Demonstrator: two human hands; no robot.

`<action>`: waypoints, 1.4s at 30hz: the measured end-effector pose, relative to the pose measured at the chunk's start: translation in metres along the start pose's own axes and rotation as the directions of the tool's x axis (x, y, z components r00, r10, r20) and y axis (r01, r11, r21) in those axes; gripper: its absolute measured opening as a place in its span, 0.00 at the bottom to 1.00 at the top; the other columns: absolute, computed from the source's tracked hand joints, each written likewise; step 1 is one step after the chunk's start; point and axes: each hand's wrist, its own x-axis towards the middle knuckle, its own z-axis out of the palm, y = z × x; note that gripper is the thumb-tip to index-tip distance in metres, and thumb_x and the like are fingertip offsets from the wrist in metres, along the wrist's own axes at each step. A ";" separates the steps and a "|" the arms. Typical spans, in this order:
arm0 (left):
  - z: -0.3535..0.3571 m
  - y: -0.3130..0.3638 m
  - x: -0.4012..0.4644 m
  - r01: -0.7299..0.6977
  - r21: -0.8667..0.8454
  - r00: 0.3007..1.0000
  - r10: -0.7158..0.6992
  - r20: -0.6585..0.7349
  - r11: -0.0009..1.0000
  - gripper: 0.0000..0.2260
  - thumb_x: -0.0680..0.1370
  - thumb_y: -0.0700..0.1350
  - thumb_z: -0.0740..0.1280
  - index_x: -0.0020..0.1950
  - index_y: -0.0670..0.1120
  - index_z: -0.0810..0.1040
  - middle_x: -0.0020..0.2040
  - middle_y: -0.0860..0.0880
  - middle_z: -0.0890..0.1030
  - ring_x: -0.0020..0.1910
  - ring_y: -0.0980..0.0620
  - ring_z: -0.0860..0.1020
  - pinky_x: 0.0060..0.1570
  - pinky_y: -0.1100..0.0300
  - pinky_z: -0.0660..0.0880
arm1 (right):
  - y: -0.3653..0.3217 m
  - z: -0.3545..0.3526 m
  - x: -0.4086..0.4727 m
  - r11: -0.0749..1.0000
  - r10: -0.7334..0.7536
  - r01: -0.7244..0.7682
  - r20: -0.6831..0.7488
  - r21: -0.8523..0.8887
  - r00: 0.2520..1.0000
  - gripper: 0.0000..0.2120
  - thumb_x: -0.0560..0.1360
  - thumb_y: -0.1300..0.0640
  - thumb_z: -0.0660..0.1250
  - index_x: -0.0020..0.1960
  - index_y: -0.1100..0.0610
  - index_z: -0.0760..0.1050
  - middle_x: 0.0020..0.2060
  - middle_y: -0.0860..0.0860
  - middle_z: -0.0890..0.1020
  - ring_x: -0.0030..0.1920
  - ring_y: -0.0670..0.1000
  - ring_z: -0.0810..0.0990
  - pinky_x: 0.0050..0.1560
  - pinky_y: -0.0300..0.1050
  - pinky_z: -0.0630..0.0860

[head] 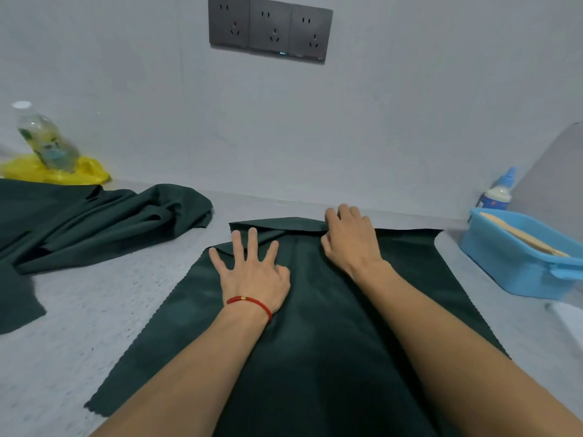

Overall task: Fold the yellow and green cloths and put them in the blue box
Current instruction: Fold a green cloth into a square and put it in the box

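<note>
Dark green cloth (315,326) spreads plain over a pale grey speckled surface (79,326). Another dark green cloth (94,222) sits left, bright yellow plastic bag (91,171) behind it. Light blue box (511,263) on the right. Red bracelet (252,302) on the left wrist.

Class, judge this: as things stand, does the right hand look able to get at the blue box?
Probably yes: bare counter lies between the right hand and the blue box, though it grips the green cloth.

Setting: indoor utility counter, exact kind unclear | Evidence: speckled grey worktop (94,310); plain wall with triple socket panel (269,28); plastic bottle (47,140)
</note>
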 end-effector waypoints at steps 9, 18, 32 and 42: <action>0.001 0.002 -0.001 -0.083 0.071 0.997 0.083 0.005 0.994 0.26 0.82 0.53 0.46 0.81 0.59 0.57 0.84 0.52 0.46 0.81 0.47 0.37 0.74 0.32 0.34 | 0.006 -0.002 -0.008 0.962 -0.066 -0.016 0.290 0.272 0.955 0.29 0.84 0.47 0.53 0.83 0.46 0.50 0.83 0.47 0.42 0.82 0.51 0.43 0.75 0.75 0.49; -0.013 0.006 -0.021 0.044 -0.013 0.969 -0.039 0.243 0.999 0.27 0.82 0.56 0.43 0.82 0.62 0.46 0.84 0.51 0.45 0.81 0.38 0.38 0.72 0.29 0.37 | -0.011 0.008 -0.063 0.958 -0.045 -0.104 0.502 0.266 0.864 0.32 0.81 0.32 0.41 0.83 0.40 0.45 0.83 0.47 0.45 0.82 0.53 0.42 0.77 0.69 0.40; -0.049 -0.028 0.026 -0.012 0.227 0.990 -0.020 0.140 0.974 0.25 0.84 0.56 0.44 0.81 0.56 0.57 0.83 0.49 0.51 0.82 0.43 0.44 0.74 0.31 0.45 | 0.011 -0.002 -0.108 0.949 0.032 -0.175 0.470 0.264 0.882 0.32 0.80 0.31 0.40 0.82 0.37 0.42 0.83 0.44 0.42 0.82 0.52 0.39 0.78 0.67 0.37; -0.024 -0.009 -0.025 -0.134 0.035 0.974 0.125 0.192 0.990 0.26 0.82 0.62 0.46 0.80 0.61 0.57 0.82 0.51 0.56 0.81 0.47 0.52 0.75 0.32 0.46 | 0.005 -0.037 -0.134 0.918 -0.223 0.111 0.264 0.382 0.938 0.33 0.78 0.30 0.45 0.77 0.42 0.65 0.77 0.46 0.65 0.78 0.49 0.59 0.78 0.57 0.54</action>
